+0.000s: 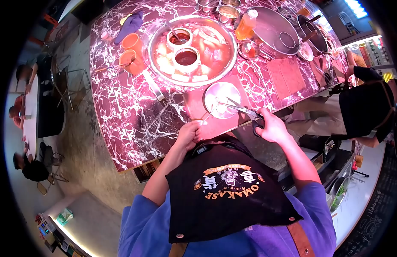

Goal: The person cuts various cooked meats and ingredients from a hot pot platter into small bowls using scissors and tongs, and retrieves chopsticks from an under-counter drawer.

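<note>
- We find the left hand (pixel 193 132) closed, fingertips pinched on a thin pale stick (pixel 208 115) that slants forward to the near side of the round white bowl (pixel 223 93).
- We find the right hand (pixel 272 127) curled in the black handles of the silver metal scissors (pixel 246 111). Their blades stand somewhat apart, over the bowl.
- The bowl lies ahead of and between both hands, its rim nearer the left fingertips by our reading. The scissors' long axis runs from the right hand forward and leftward; the stick comes in from the opposite side. We cannot tell whether stick and blades touch.
- The bowl rests on a flat reddish rectangular mat (pixel 195 104), close to the near edge of the marbled dark-red tabletop (pixel 132 122).
- Beyond the bowl we note the wide round metal basin (pixel 234 49) of red broth, limiting forward room. Leftward, past the mat, we judge lateral room more generous, with a flat metal utensil (pixel 153 85) farther forward.
- A person in a black top (pixel 364 109) stands to the right, well apart.
</note>
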`<action>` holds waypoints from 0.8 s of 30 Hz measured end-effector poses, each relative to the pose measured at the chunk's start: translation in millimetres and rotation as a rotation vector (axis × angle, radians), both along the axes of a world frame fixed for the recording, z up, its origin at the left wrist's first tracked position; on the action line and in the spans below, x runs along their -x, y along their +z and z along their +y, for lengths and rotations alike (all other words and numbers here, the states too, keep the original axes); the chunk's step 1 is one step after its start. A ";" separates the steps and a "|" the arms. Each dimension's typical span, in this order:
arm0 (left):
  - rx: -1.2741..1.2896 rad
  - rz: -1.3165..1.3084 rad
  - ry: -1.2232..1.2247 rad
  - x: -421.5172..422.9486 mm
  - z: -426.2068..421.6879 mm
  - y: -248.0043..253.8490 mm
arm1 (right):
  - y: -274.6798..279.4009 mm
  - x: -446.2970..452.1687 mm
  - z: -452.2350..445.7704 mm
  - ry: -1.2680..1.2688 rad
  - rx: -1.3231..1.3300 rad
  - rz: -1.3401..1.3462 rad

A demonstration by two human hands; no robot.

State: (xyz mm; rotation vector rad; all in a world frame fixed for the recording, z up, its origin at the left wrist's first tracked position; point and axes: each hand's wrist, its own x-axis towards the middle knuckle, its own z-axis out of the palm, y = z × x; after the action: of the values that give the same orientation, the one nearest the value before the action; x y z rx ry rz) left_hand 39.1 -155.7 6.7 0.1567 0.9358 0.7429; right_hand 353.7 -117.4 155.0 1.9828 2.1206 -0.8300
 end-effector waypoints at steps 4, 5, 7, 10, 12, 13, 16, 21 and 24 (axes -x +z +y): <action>-0.042 0.092 -0.047 -3.1 2.5 3.8 | -9.0 11.5 9.2 0.022 0.055 0.026; -0.046 0.104 -0.050 -2.8 2.9 4.8 | -10.4 12.7 11.1 0.012 0.098 0.039; -0.056 0.102 -0.045 1.8 0.6 5.9 | -13.4 8.5 14.5 0.011 0.100 0.056; -0.089 0.190 -0.094 18.0 -5.0 23.6 | -11.2 -8.2 26.5 0.014 0.083 0.091; -0.111 0.321 -0.150 32.6 -11.6 48.7 | -2.3 -21.2 40.9 0.090 0.144 0.112; -0.110 0.324 -0.143 39.0 -15.2 49.4 | 11.3 -22.8 49.7 0.133 0.185 0.098; -0.204 0.514 0.010 55.4 -18.2 48.3 | 41.7 -16.5 82.4 0.161 0.217 0.146; -0.289 0.636 0.168 49.9 -3.4 11.8 | 27.3 53.1 162.7 0.504 -0.097 -0.083; -0.240 0.670 0.219 31.3 5.9 -4.9 | -0.2 101.0 211.7 0.636 -0.020 -0.294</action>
State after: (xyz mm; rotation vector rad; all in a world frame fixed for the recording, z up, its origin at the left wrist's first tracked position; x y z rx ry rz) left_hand 7.8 -149.8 1.8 0.5444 1.5126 1.0323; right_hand 252.7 94.3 154.8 1.1987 2.3471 -0.3769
